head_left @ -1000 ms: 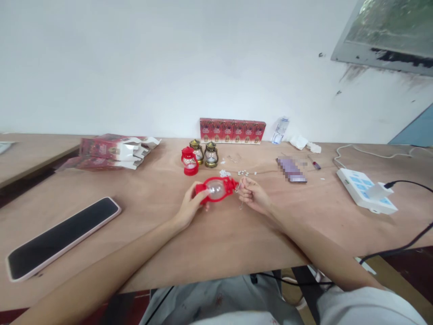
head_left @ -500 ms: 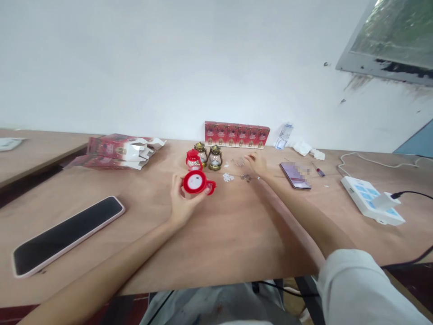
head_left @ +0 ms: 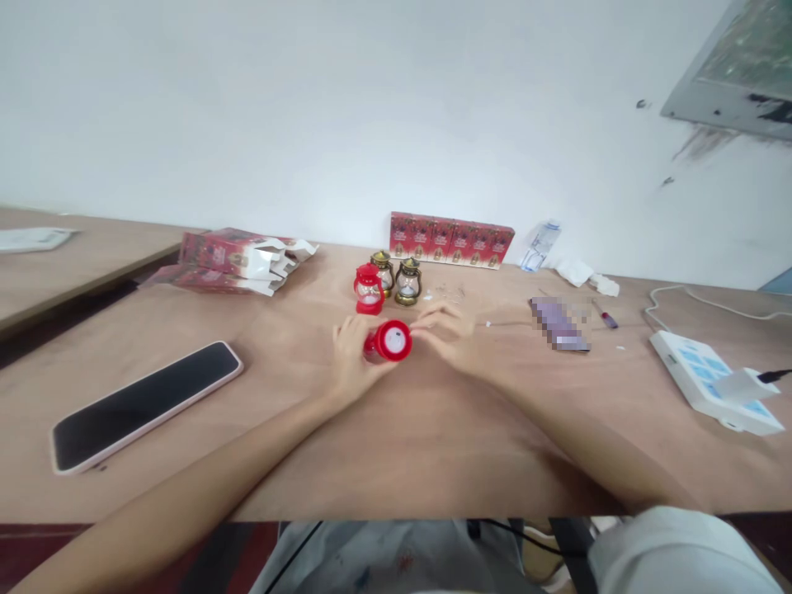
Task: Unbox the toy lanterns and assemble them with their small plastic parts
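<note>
My left hand (head_left: pixel 354 353) is wrapped round a small red lantern (head_left: pixel 396 341), its round base with a white centre turned up towards me. Close against the rim of that base are the pinched fingertips of my right hand (head_left: pixel 450 337); whatever they hold is too small to make out. Just behind stand a second red lantern (head_left: pixel 369 290) and two bronze-coloured lanterns, one at the front right (head_left: pixel 408 282) and one partly hidden (head_left: pixel 384 271). Tiny clear and white bits (head_left: pixel 454 293) lie beyond my right hand, which covers part of that patch.
A row of red printed boxes (head_left: pixel 451 239) stands along the wall. Opened red cartons (head_left: pixel 232 262) lie at the left, above a large phone-like black slab (head_left: pixel 148 404). On the right are a phone (head_left: pixel 558 323), a screwdriver (head_left: pixel 608 319), a clear bottle (head_left: pixel 540 245), and a power strip (head_left: pixel 711 384).
My right hand has come back from the small bits to the base of the held lantern. My left hand has turned the lantern, so its handle no longer points right. The view has shifted slightly.
</note>
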`<state>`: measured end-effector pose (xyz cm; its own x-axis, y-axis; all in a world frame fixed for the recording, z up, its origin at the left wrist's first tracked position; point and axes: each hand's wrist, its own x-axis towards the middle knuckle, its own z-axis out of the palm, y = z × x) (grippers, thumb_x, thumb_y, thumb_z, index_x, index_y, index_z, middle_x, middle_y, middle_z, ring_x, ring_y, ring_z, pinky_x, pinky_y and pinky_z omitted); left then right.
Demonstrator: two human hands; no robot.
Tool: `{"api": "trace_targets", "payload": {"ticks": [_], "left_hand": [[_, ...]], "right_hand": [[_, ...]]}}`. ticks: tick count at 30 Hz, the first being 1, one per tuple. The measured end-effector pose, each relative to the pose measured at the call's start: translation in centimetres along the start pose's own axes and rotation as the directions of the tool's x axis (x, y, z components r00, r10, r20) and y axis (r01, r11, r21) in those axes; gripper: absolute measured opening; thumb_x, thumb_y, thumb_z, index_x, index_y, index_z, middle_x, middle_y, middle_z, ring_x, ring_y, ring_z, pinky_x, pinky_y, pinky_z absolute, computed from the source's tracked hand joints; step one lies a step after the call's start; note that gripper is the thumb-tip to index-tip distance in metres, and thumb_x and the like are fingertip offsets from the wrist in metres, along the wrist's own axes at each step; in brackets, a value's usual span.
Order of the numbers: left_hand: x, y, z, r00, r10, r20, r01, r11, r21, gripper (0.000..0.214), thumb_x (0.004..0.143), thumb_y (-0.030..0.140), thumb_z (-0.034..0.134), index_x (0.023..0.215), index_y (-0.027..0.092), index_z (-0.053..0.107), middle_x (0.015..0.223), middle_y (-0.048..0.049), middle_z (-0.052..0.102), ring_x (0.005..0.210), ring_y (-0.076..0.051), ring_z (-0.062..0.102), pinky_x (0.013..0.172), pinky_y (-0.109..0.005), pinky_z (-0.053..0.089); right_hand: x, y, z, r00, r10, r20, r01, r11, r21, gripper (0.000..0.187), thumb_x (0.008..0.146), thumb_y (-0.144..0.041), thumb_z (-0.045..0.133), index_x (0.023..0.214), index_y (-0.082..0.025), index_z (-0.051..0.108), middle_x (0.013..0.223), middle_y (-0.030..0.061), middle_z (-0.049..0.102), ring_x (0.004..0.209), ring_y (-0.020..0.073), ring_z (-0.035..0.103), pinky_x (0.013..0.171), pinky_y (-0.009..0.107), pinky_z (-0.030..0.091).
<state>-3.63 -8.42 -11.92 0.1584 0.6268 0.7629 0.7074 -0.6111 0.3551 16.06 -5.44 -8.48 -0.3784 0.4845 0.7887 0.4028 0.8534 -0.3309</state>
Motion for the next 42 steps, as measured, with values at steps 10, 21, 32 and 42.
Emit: {"api": "trace_targets", "payload": {"ticks": [10,21,32,42], "left_hand": [[0.0,-0.2,0.1,0.996,0.058,0.073,-0.056,0.998,-0.03,0.041,0.069,0.035,0.072,0.103,0.021,0.054,0.099,-0.0032,0.062,0.093,-0.024,0.056,0.078,-0.035,0.036],[0.0,0.3,0.0,0.995,-0.067,0.078,0.083,0.97,-0.227,0.043,0.063,0.024,0.07,0.1,0.019,0.049,0.095,-0.0027,0.061,0.086,-0.019,0.061,0.073,-0.03,0.05],[0.1,0.7,-0.4,0.999,0.003,0.053,0.009,0.973,-0.23,0.052,0.07,0.025,0.067,0.116,0.019,0.044,0.108,-0.008,0.059,0.098,-0.021,0.061,0.084,-0.033,0.051],[-0.2,0.1,0.0,0.998,0.031,0.057,-0.019,0.978,-0.207,0.051,0.074,0.019,0.061,0.122,0.019,0.043,0.113,-0.0095,0.057,0.103,-0.023,0.056,0.084,-0.036,0.051]], "right_hand": [[0.5,-0.1,0.0,0.846,-0.434,0.309,0.492,0.859,-0.14,0.025,0.092,-0.016,0.04,0.082,-0.021,0.062,0.084,0.0047,0.066,0.078,0.0168,0.057,0.067,0.033,0.048],[4.4,7.5,-1.6,0.898,0.438,-0.03,-0.434,0.875,-0.216,0.014,0.087,-0.023,0.041,0.075,-0.019,0.048,0.077,0.0029,0.054,0.076,0.0153,0.049,0.072,0.029,0.039],[3.5,13.4,2.2,0.645,0.754,0.121,-0.722,0.654,-0.224,0.012,0.07,-0.012,0.051,0.07,-0.015,0.063,0.061,0.0007,0.06,0.061,0.0133,0.055,0.063,0.025,0.042],[0.3,-0.6,0.5,0.916,0.395,-0.066,-0.384,0.913,0.139,0.013,0.082,-0.031,0.058,0.083,-0.019,0.064,0.079,0.0028,0.066,0.067,0.0133,0.058,0.064,0.028,0.049]]}}
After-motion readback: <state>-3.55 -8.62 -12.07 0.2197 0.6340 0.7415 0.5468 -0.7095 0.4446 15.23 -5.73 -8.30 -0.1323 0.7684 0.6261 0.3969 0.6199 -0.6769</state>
